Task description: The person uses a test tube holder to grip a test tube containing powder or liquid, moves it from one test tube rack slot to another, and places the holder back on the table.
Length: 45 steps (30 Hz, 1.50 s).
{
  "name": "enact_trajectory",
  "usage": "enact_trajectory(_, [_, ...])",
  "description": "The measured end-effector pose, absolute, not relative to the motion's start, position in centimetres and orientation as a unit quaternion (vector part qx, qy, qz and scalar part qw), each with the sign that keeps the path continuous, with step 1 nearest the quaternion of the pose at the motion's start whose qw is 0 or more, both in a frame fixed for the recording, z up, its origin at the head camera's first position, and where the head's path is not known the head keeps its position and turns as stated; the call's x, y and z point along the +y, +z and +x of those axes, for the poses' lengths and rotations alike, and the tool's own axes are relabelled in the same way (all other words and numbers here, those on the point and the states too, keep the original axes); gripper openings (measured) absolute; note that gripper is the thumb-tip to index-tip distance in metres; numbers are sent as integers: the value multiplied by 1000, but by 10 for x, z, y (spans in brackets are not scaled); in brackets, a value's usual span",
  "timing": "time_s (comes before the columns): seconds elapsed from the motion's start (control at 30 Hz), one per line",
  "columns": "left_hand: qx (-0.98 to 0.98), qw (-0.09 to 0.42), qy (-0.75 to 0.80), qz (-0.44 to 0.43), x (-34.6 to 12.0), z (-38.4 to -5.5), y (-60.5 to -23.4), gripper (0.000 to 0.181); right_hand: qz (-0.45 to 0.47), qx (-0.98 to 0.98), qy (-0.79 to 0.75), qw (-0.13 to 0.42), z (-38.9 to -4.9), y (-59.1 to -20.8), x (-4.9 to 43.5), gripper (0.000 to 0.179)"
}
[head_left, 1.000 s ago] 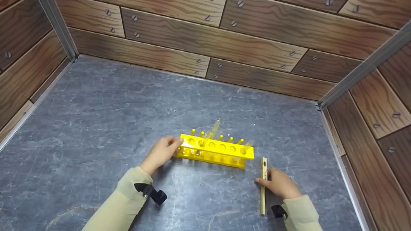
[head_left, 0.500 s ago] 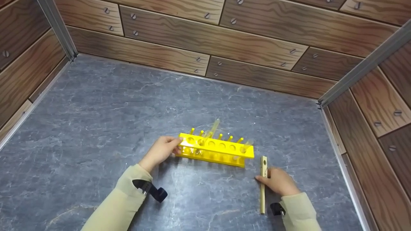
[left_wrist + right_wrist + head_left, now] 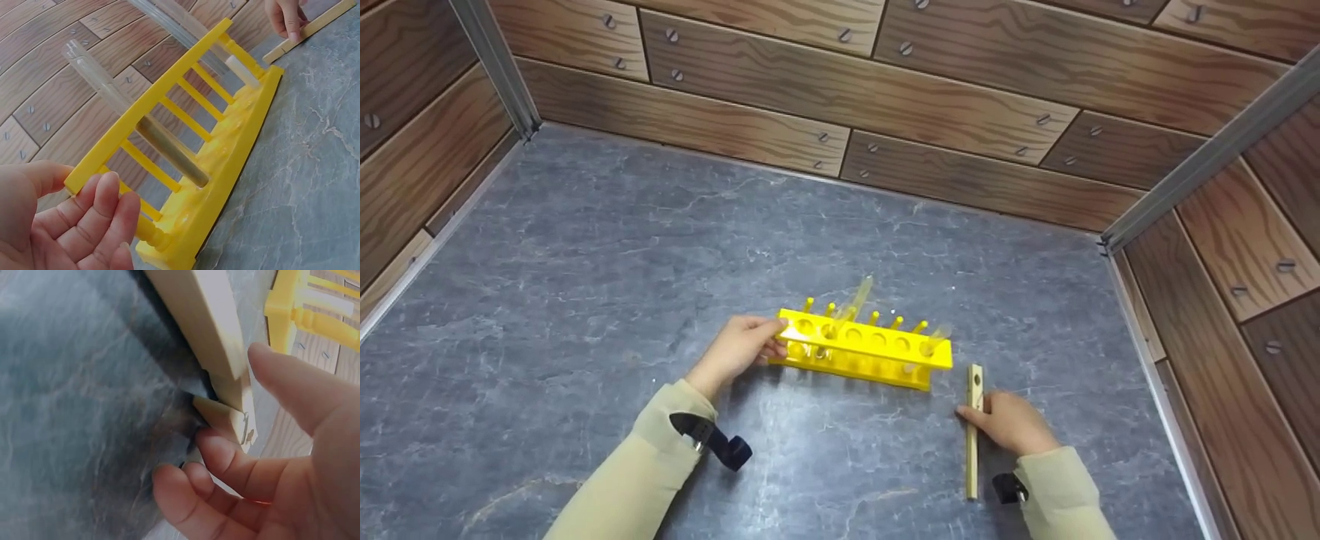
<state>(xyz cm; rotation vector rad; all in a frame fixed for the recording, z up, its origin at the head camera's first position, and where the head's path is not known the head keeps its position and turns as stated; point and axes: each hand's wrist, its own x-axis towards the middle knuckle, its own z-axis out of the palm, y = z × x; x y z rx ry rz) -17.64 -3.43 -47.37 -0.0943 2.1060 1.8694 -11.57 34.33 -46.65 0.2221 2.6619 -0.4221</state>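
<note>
A yellow test tube rack (image 3: pixel 877 345) stands on the table, its near left end held by my left hand (image 3: pixel 735 346). In the left wrist view the thumb and fingers pinch the end of its upper bar (image 3: pixel 152 104). One glass test tube (image 3: pixel 864 292) leans through a hole left of the middle; another tube (image 3: pixel 939 339) is in the rightmost hole. Right of the rack, my right hand (image 3: pixel 1018 424) grips a wooden test tube holder (image 3: pixel 972 465), thumb across it. In the right wrist view a fingertip touches the holder's small wooden block (image 3: pixel 219 417).
The grey marbled tabletop (image 3: pixel 660 247) runs under everything. Wood-patterned walls (image 3: pixel 780 97) with metal corner posts (image 3: pixel 495 67) enclose it at the back and both sides. A black strap mount (image 3: pixel 712 441) sits on the left wrist.
</note>
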Motion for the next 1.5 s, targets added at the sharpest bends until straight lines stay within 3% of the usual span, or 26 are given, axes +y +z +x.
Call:
enact_trajectory(0.33, [719, 136, 679, -55, -28, -173, -476, 26, 79, 964, -134, 218, -116, -469, 343, 34])
enact_trajectory(1.0, [716, 151, 680, -56, -29, -176, -475, 31, 112, 960, -123, 224, -120, -460, 339, 28])
enact_trajectory(1.5, [707, 150, 689, -54, -27, -175, -478, 29, 101, 975, -135, 145, -113, -458, 348, 26])
